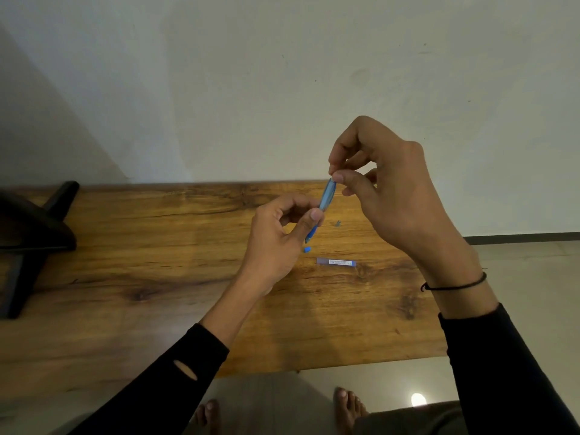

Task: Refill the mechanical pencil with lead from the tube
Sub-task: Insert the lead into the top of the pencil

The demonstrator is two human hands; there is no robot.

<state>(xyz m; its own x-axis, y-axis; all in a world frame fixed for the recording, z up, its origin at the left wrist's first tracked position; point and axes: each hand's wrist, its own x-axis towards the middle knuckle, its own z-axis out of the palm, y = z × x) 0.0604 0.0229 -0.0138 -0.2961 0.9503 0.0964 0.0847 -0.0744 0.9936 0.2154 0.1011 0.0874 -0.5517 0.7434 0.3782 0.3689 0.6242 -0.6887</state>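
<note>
A translucent blue mechanical pencil (325, 199) is held tilted above the wooden table (157, 246), tip down. My left hand (276, 243) grips its lower barrel between thumb and fingers. My right hand (392, 189) pinches at the pencil's top end with thumb and forefinger; whether a lead is between them is too small to tell. The lead tube (335, 262), pale violet with a white label, lies flat on the table below the hands. A small blue cap (307, 249) rests on the table near the pencil tip, and a tiny grey piece (337, 223) lies further back.
A dark stand with a black leg (37, 233) occupies the table's left end. A white wall rises behind the table. The table's front edge runs above my bare feet (348, 406) on the tiled floor.
</note>
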